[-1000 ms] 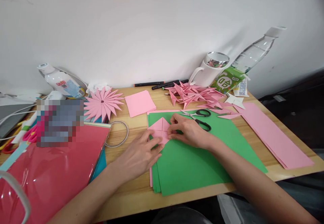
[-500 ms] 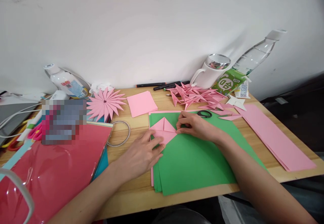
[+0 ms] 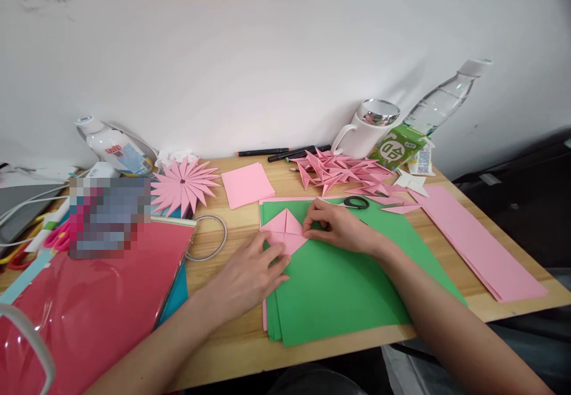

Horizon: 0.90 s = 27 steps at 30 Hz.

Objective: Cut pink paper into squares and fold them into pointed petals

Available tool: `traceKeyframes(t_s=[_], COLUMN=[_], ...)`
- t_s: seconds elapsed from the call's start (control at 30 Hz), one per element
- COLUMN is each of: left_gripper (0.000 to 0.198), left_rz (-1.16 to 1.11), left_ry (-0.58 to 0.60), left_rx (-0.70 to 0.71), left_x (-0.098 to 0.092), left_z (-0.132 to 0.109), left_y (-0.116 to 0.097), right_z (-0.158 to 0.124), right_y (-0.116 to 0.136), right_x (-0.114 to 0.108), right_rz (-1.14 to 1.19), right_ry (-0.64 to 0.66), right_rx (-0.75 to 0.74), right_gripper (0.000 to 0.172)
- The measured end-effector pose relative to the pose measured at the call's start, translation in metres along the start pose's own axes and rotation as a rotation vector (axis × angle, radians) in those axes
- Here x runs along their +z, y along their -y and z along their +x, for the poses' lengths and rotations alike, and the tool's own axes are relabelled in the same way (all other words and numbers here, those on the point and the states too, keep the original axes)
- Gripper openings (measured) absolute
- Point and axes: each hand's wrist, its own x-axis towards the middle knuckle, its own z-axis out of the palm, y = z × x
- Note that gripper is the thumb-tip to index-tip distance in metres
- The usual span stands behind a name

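Observation:
A pink folded paper (image 3: 288, 228) lies as a diamond on the left part of the green paper stack (image 3: 348, 294). My left hand (image 3: 254, 270) rests over its lower left edge, fingers spread and pressing on it. At its right corner, my right hand (image 3: 334, 225) pinches the paper between thumb and fingertips. Black-handled scissors (image 3: 357, 202) lie just behind my right hand. Farther back is a heap of folded pink pieces (image 3: 341, 172), and a square pink stack (image 3: 248, 185) lies to its left.
A pink paper star (image 3: 182, 182), a tape ring (image 3: 212, 237) and a red folder (image 3: 107, 300) are on the left. Behind stand a white mug (image 3: 366, 127), a green box (image 3: 397, 147) and a clear bottle (image 3: 446, 100). Long pink strips (image 3: 482, 243) lie right.
The whole view has shifted slightly. My right hand's fingers are drawn closer together at the paper's right corner; my left hand stays on the paper.

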Motion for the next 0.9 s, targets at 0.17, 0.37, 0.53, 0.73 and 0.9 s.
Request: traceKeyframes(t_s=[0.17,0.37,0.53,0.73,0.9], left_gripper=[0.019,0.018,0.022,0.026,0.020], left_rz=[-0.083,-0.164,-0.165,-0.185,-0.108], left_ry=[-0.055,-0.111,-0.107,-0.276,-0.285], left_rx=[-0.022,-0.029,-0.050,-0.127,-0.134], left_x=[-0.006,-0.005,-0.002,0.005,0.008], left_z=[0.000,-0.001,-0.002,-0.004,-0.006], left_y=[0.002,0.003,0.003,0.010,0.016], right_z=[0.000,0.001,0.003,0.003,0.003], right_y=[0.001,0.008,0.015,0.016,0.018], right_x=[-0.001,0.004,0.015,0.018,0.018], right_rz=[0.000,0.049,0.008,-0.006,0.010], right_ry=[-0.001,-0.062,-0.150,-0.160,-0.204], right_rx=[0.013,-0.005,-0.050,-0.091,-0.188], right_gripper=[0.011,0.013,0.014,0.014,0.017])
